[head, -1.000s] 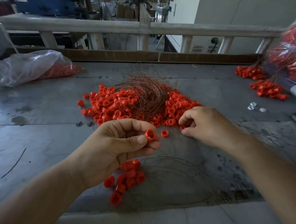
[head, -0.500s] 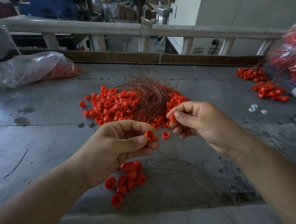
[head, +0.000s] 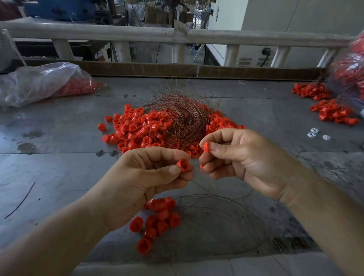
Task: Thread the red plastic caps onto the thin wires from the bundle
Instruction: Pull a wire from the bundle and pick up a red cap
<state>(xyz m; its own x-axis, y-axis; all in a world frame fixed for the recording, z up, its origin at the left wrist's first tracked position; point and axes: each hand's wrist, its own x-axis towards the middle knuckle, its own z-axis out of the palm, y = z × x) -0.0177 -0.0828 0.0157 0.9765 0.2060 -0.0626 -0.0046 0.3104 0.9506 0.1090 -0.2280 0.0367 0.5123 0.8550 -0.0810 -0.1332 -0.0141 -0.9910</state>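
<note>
Status: pinched red cap (head: 183, 165) between left hand (head: 141, 182) thumb and forefinger, open end toward camera. Pinched second cap (head: 205, 146) with curled right hand (head: 241, 162) fingers, just beside first, not touching. Held both above worktop (head: 51, 165), near side of loose cap pile (head: 134, 129) and copper wire bundle (head: 184, 118).
</note>
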